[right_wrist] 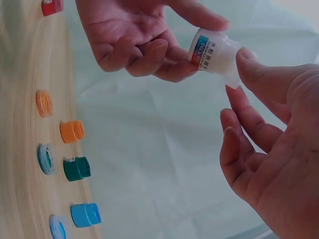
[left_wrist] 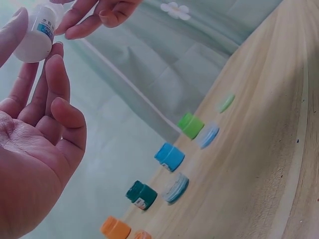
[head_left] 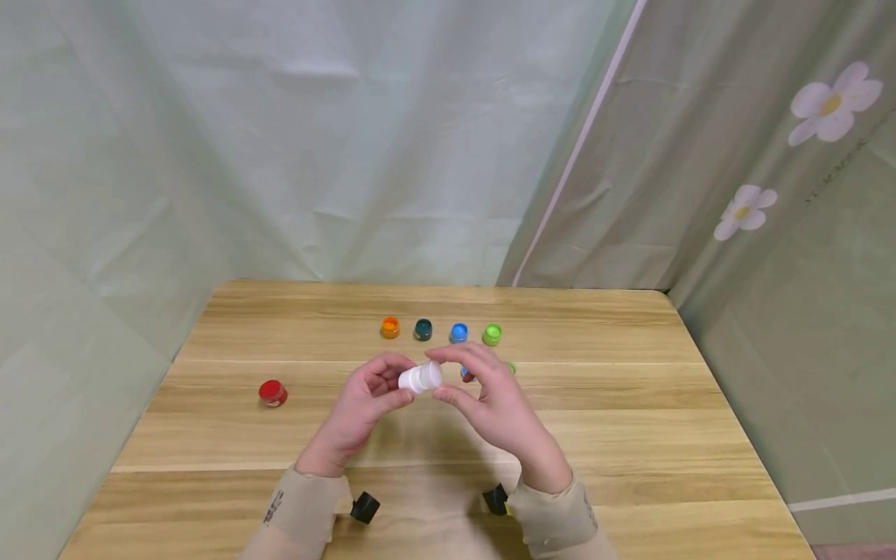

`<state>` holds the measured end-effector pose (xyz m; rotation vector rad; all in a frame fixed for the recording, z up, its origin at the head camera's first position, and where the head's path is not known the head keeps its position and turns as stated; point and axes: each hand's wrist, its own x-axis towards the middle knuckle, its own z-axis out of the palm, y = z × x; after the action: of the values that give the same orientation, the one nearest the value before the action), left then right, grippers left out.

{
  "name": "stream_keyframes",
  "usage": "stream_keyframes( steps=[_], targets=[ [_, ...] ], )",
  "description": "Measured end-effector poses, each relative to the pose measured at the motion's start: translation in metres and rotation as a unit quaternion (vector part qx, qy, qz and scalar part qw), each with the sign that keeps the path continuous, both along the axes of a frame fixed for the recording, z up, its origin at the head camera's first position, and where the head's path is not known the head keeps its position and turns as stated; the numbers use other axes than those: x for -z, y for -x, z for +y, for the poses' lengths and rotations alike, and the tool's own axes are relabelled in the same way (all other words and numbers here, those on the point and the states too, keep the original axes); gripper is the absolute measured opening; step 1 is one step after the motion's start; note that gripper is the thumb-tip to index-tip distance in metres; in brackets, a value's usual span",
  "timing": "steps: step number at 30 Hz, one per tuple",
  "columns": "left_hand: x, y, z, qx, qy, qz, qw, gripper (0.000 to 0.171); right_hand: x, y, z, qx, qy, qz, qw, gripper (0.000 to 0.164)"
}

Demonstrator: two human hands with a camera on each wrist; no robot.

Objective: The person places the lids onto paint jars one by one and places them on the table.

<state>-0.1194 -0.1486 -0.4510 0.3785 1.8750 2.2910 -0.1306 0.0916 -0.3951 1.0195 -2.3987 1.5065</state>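
Note:
A small white paint jar (head_left: 411, 381) with a clear lid (head_left: 432, 374) is held up above the table, tilted on its side. My left hand (head_left: 365, 398) grips its body between thumb and fingers. On the lid end, my right hand (head_left: 500, 404) pinches the clear lid between thumb and fingertips. In the right wrist view, the printed label of the white jar (right_wrist: 215, 52) faces the camera, and the right thumb lies along the lid. The other fingers of both hands are curled loosely beside the jar.
Uncapped jars of orange (head_left: 390, 328), dark green (head_left: 423, 330), blue (head_left: 458, 333) and light green (head_left: 493, 334) paint stand in a row toward the back. Their lids, including a green lid (left_wrist: 227, 102), lie before them. A red jar (head_left: 273, 393) stands left on the wooden table (head_left: 630, 435).

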Motion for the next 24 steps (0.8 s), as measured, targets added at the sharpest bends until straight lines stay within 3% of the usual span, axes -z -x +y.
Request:
stream_keyframes(
  steps=[16, 24],
  targets=[
    [0.0004, 0.0021, 0.002, 0.018, 0.004, 0.007, 0.9998, 0.023, -0.0038, -0.0019, -0.0029, -0.007, -0.055, 0.073, 0.996, 0.038],
    [0.0038, 0.0015, 0.0029, 0.022, 0.008, 0.015, 0.9996, 0.026, -0.0025, -0.006, -0.0039, 0.04, -0.08, 0.091, 0.992, 0.033]
  ],
)
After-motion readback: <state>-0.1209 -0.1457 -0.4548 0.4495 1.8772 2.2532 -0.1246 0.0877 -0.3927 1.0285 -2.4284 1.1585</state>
